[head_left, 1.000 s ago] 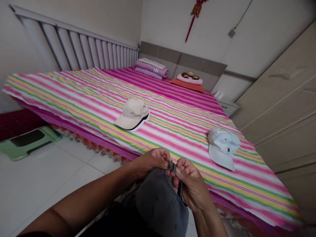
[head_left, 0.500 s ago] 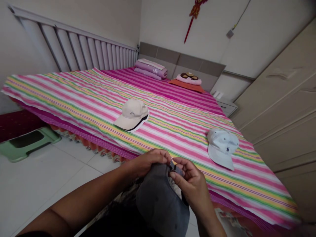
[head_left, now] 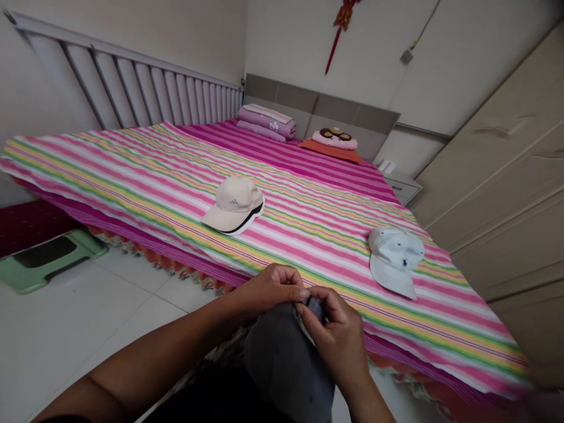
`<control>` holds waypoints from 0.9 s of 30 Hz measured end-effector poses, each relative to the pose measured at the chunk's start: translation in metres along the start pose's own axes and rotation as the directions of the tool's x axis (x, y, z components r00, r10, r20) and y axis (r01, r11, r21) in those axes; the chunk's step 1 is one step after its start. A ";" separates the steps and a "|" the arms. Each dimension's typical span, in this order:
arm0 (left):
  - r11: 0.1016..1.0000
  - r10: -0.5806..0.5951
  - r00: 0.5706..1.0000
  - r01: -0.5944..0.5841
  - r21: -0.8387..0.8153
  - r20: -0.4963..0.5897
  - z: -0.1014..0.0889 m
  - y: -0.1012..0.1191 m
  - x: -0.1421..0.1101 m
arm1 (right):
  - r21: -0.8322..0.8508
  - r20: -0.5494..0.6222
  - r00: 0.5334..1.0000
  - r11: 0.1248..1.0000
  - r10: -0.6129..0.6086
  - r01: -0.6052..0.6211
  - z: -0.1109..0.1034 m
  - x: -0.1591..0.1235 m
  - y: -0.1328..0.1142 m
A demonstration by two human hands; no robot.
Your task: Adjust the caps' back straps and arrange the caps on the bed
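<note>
A dark grey baseball cap hangs from my two hands, in front of my body at the near side of the bed. My left hand pinches the back edge of the cap, thumb and fingers closed at its strap. Right against it, my right hand grips the strap's other side between thumb and fingers. The fingertips almost meet, and the buckle is mostly hidden beneath them. Beyond my hands on the bed lie a beige cap with a dark-edged brim and a pale blue cap with a small dark logo.
The bed wears a striped sheet. Folded purple bedding and a pink folded item sit by the headboard. A green stool stands on the floor at left, a wardrobe at right.
My hands have drawn closer together over the strap, covering the buckle that showed between them. The left thumb has moved right, and the view has shifted slightly.
</note>
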State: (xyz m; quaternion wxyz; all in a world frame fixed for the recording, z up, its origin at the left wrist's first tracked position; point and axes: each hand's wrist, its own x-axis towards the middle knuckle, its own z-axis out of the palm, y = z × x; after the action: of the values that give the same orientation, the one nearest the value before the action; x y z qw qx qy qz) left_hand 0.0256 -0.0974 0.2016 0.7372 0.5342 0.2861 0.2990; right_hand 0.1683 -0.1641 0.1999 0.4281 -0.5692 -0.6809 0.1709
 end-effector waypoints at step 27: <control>0.953 0.027 0.994 0.007 -0.302 0.109 -0.017 -0.013 0.006 | -0.084 -0.032 0.998 0.995 -0.059 0.056 -0.001 -0.004 0.007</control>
State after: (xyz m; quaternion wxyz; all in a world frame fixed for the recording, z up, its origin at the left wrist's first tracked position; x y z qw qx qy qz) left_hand 0.0188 -0.0855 0.1842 0.8235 0.4326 0.1925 0.3125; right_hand 0.1737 -0.1662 0.1938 0.4205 -0.5695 -0.6961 0.1202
